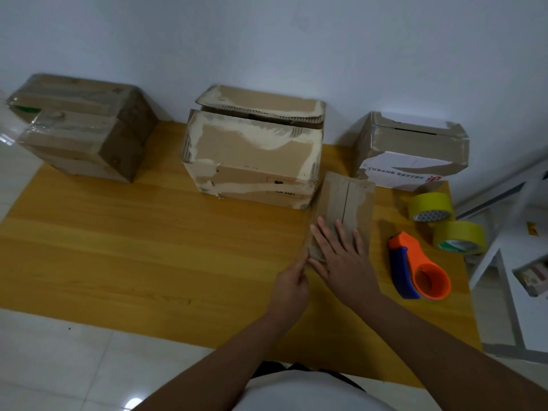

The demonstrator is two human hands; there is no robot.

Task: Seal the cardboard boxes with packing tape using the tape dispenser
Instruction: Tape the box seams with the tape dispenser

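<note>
The step in hand looks like settling a small flat box before taping it, and doing that well means keeping its 2 flaps pushed down so the centre seam stays closed, squaring the box on the mat, and only then freeing 1 hand for the dispenser.

The yellow mat (118, 247) fills the middle of the frame. On it, along the wall, stand 3 bigger boxes: the taped box (83, 126) at upper left, already wrapped in clear tape; the torn box (252, 149) at upper centre, its top flaps gaping; and the white-sided box (412, 149) at upper right, also open along the top.

The small flat box (344, 203) lies right of centre, just in front of the torn box, its seam running away from the person. The right hand (344, 256) lies spread and flat on its near end, fingers straight, pressing down. The left hand (292, 280) is at the box's near left corner, fingers curled against the edge; whether it truly pinches the cardboard I cannot tell.

The tape dispenser (418, 268), orange and blue, lies just right of the right hand, untouched and apparently without a roll. 2 yellow tape rolls (430, 206) sit beyond it, towards the right edge.
</note>
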